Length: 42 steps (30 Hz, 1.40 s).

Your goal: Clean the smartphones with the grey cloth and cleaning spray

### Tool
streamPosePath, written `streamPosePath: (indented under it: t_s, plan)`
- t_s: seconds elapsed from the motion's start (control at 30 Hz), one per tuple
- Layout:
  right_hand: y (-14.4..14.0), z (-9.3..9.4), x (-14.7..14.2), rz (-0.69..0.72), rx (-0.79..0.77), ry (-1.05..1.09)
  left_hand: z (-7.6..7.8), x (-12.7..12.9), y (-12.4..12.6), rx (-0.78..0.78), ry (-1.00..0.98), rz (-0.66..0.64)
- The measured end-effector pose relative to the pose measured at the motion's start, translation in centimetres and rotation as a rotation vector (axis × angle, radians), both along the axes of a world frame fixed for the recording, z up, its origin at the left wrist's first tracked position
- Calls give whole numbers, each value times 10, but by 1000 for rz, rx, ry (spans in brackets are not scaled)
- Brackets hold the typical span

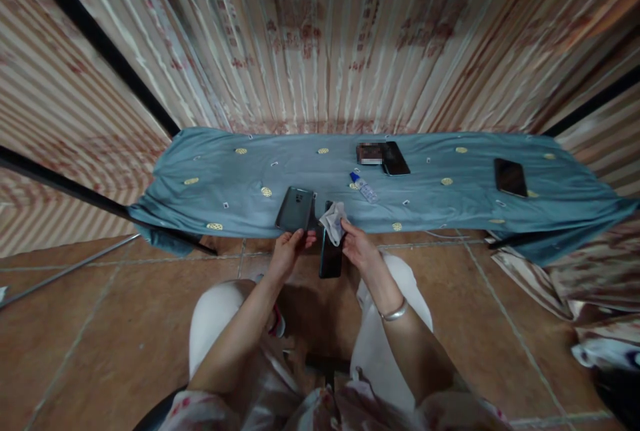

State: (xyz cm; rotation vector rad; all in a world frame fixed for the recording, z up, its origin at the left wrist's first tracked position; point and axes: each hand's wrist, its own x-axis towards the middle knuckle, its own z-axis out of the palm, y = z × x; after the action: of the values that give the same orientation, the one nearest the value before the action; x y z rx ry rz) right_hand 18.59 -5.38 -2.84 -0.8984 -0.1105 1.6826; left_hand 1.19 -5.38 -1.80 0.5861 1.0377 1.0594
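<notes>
My left hand [291, 249] grips the near edge of a dark phone case [296, 209], which lies at the front edge of the blue-grey cloth-covered table [210, 171]. My right hand [359, 246] holds a crumpled white cloth [333, 221] against a dark phone [331, 259]. The phone stands upright between my two hands, just off the table's edge. I cannot tell which fingers carry the phone's weight. I am seated, with my knees under both hands.
A small clear bottle with a blue cap [363, 186] lies on the table behind my right hand. Further back sit a black phone [395, 157] and a blurred small object [370, 153]. Another black phone [511, 177] lies at the right. Striped curtains surround the table.
</notes>
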Motion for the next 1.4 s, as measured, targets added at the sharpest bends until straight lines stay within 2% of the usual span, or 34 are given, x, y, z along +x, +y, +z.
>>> streamPosePath:
  t_s: [0.1,0.2,0.37,0.5,0.63,0.77,0.97,1.03,1.13,1.2,1.3,1.4]
  plan:
    - [-2,-2,1,-7,16,-5,8,5,16,-75,-85,42]
    - [-3,-1,-2,-22,48,-19,16,13,42,-173,-181,101]
    - [-4,1,-9,-9,120,-23,17,25,92,-233,-212,135]
    - [-1,0,-10,-43,141,-30,18,24,105,-281,-273,137]
    - [2,0,-8,-45,153,-37,24,20,96,-276,-332,150]
    - [2,0,-10,-65,146,-32,27,17,91,-267,-294,129]
    - [5,2,-15,-91,119,-9,15,18,79,-253,-194,68]
    - [6,5,-14,-110,102,-16,12,21,65,-250,-167,24]
    - [6,9,-11,-144,103,-44,13,28,38,-152,-183,-188]
    - [5,10,-8,-183,121,-83,19,34,19,-126,-222,-268]
    - [4,9,-8,-232,177,-178,27,40,0,-190,-230,-297]
    - [6,4,-12,-249,248,-318,29,43,-6,-297,-258,-338]
